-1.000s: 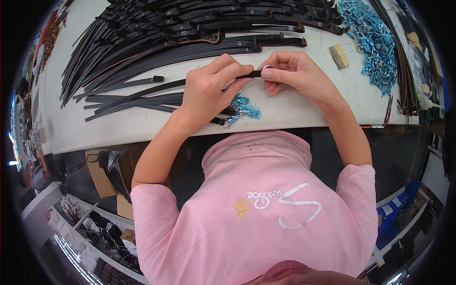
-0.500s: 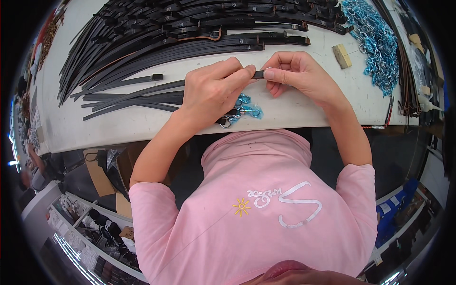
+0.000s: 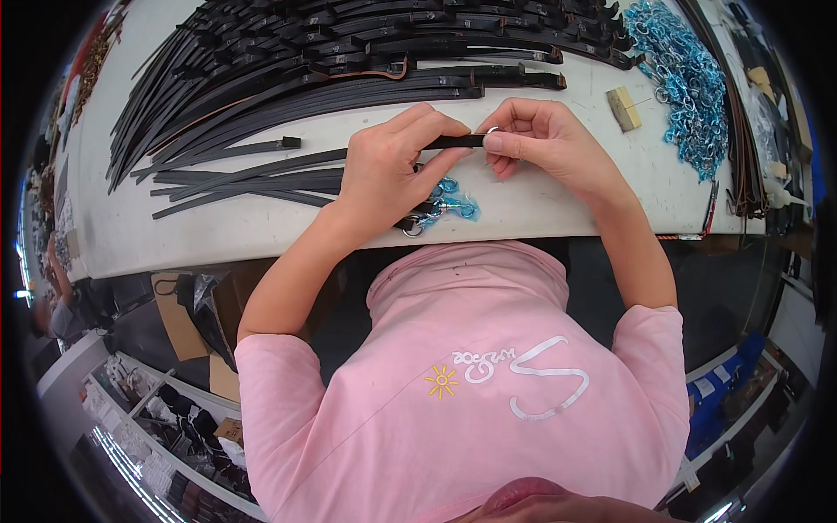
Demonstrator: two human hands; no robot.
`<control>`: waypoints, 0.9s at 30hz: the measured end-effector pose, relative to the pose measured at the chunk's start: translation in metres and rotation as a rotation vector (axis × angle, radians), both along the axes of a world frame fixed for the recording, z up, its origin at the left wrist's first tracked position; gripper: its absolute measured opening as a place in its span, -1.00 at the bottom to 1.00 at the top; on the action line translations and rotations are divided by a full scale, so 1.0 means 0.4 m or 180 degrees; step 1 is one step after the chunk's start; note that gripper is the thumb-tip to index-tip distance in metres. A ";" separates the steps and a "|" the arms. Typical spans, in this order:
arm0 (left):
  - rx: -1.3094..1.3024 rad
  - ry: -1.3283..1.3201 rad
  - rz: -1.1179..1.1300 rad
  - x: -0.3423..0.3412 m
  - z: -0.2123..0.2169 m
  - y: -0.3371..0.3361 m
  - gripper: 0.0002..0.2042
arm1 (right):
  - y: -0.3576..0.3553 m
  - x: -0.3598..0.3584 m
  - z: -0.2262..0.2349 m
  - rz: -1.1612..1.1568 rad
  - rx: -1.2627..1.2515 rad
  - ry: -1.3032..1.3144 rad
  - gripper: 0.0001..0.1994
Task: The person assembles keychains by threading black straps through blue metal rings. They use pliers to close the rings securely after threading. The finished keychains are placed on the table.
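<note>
Your left hand (image 3: 388,170) pinches black strap (image 3: 458,141); right hand (image 3: 536,139) grips metal ring (image 3: 493,132) at strap end. Likely threading step; next needs steady alignment.

We can see only a short bit of the black strap (image 3: 455,140); the rest goes under our left hand (image 3: 392,170). Our right hand (image 3: 536,139) hides most of a small metal ring (image 3: 492,131), so we cannot tell its full shape. Blue clips (image 3: 446,202) peek out from under our left wrist, and we cannot count them. The big pile of black straps (image 3: 349,52) is cut off at the top edge. The heap of blue clips (image 3: 689,78) bends and blurs near the rim. The shelves (image 3: 157,436) below are too small and dark to make out.
</note>
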State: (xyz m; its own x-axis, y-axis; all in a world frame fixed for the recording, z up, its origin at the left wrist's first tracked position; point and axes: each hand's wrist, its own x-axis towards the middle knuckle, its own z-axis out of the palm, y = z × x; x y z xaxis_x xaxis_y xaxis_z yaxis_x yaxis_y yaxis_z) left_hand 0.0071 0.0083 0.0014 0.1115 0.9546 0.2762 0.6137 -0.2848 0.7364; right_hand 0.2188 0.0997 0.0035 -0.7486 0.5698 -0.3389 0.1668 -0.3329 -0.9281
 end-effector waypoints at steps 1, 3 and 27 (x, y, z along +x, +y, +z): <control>0.0000 -0.0022 0.0000 0.001 0.000 0.000 -0.85 | 0.000 0.001 0.001 0.0001 0.0003 -0.0004 -0.76; 0.0002 -0.0068 -0.0002 0.002 0.000 -0.001 -0.85 | 0.000 0.002 -0.002 0.0013 -0.0016 0.0033 -0.76; 0.0021 0.0080 -0.0117 0.011 -0.008 -0.020 -0.78 | -0.022 0.021 -0.016 0.0090 0.0364 -0.0233 -0.77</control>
